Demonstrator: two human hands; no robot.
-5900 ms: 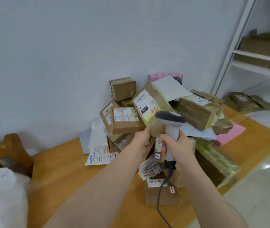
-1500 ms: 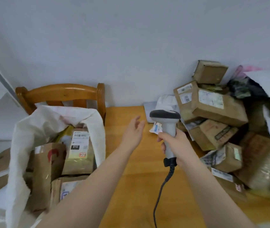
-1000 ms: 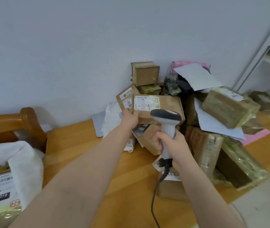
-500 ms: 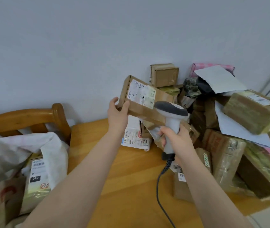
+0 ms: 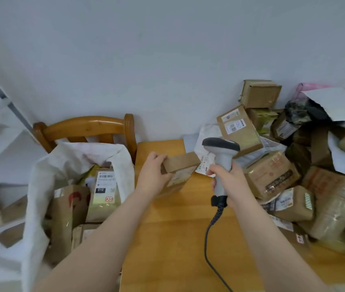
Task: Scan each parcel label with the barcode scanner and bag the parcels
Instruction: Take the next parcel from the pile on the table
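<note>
While the left hand (image 5: 153, 172) grips a brown cardboard parcel (image 5: 180, 167) over the wooden worktop (image 5: 173, 239), its label too blurry to read, the right hand (image 5: 229, 179) holds the grey barcode scanner (image 5: 222, 150); its cord (image 5: 207, 239) is cut off below.

Bagged parcel (image 5: 104, 205): "010", white on a black patch of its label.
Pile parcels (image 5: 272, 178): labels too blurred to read.
</note>
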